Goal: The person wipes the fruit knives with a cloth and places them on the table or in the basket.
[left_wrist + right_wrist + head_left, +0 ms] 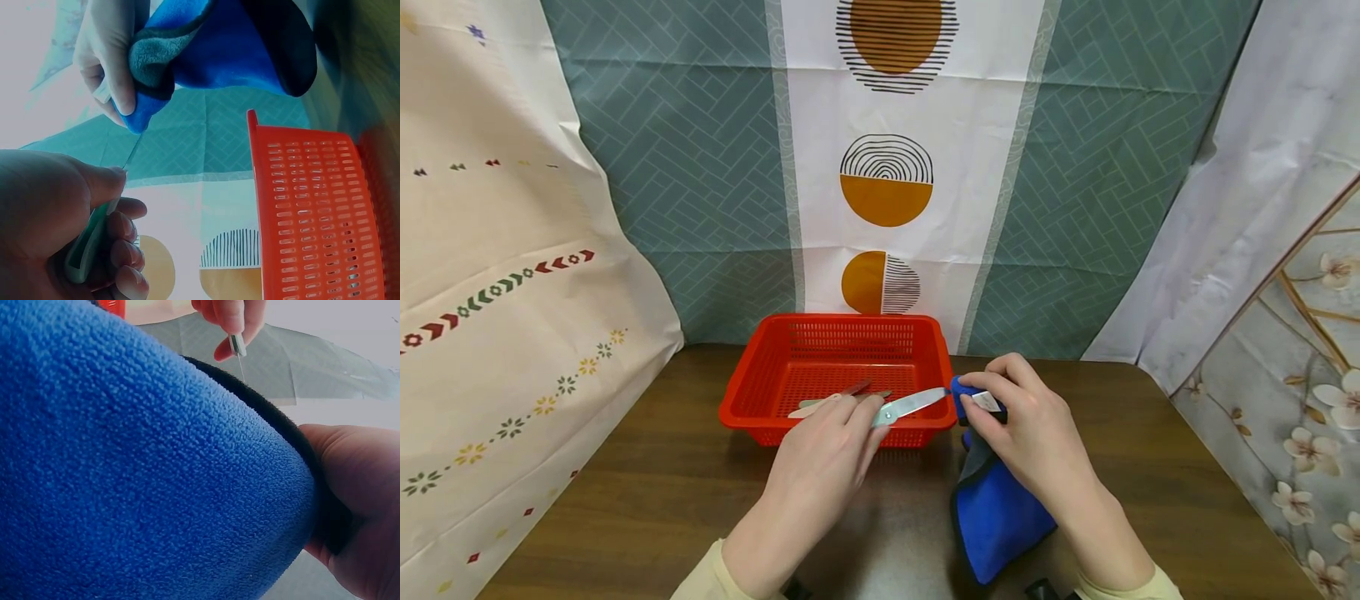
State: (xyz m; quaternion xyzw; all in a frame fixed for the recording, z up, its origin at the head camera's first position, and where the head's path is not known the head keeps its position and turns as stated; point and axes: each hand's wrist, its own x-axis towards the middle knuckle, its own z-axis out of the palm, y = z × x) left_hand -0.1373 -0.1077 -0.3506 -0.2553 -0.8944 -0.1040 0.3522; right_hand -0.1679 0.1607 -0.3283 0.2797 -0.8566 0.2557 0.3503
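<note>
My left hand point(820, 458) grips the pale green handle of a folding knife point(917, 402) in the head view. Its blade is out and points right, above the front rim of the red basket. In the left wrist view, fingers and thumb wrap the green handle point(87, 247). At the blade's tip, my right hand point(1037, 437) pinches a bunched part of a blue cloth point(1003, 517) with dark edging and a white label. The cloth hangs below that hand and fills much of the right wrist view. Whether it touches the tip is hard to tell.
The red plastic basket point(748, 417) stands at the back of the brown wooden table point(625, 500). Several slim pieces, pinkish, green and reddish, lie in it, partly hidden by my left hand. A patterned curtain point(700, 167) hangs behind, with printed cloths at both sides.
</note>
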